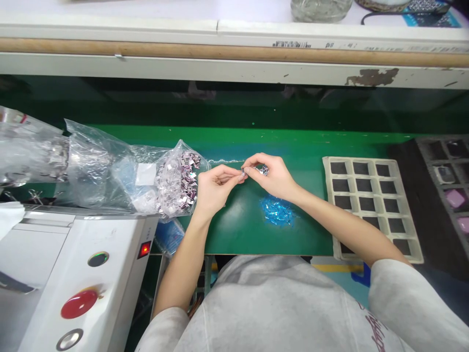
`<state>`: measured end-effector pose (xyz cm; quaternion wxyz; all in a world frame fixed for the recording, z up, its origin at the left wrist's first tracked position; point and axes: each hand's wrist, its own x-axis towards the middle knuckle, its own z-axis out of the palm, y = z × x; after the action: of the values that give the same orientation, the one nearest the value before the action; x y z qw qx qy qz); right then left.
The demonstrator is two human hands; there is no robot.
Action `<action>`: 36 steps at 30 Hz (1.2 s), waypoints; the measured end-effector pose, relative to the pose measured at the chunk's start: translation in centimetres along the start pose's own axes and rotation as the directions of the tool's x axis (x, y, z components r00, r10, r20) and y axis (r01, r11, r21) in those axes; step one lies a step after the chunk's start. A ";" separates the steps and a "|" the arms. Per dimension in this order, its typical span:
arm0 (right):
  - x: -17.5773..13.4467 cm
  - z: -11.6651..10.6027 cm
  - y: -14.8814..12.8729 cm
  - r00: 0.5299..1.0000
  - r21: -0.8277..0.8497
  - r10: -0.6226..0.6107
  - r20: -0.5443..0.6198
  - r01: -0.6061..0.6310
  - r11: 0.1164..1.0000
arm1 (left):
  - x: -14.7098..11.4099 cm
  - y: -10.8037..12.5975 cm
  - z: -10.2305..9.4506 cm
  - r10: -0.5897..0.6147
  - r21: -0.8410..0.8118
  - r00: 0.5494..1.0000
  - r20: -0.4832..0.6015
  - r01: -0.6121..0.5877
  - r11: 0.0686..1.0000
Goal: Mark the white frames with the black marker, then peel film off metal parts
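Observation:
Over the green work surface (234, 230), my left hand (216, 188) and my right hand (271, 176) meet at the fingertips. Both are closed in a pinch on a small silvery metal piece (243, 171), partly covered by the fingers. More silvery pieces (264, 169) show in the curl of my right hand. Just below that hand lies a loose pile of small clear-blue strips (277, 211). Left of my left hand, an open plastic bag (172, 181) holds many similar silvery pieces.
A cream tray (372, 205) divided into compartments lies at right, with a dark foam tray (439, 181) beyond it. A white machine (91, 274) with a red button stands at lower left. A shelf edge (234, 58) runs across the back.

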<state>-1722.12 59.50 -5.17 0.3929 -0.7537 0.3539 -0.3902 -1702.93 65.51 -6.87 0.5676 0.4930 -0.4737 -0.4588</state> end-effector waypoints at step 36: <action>4.8 -4.6 7.5 1.000 -0.618 0.008 0.012 0.001 0.786 | 0.9 1.5 -5.6 -0.009 0.741 0.933 0.360 -0.281 0.609</action>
<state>-1725.71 50.69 -8.41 0.1280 -0.8429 0.4608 -0.2468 -1697.23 65.49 -5.69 0.2425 0.5686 -0.7496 -0.2365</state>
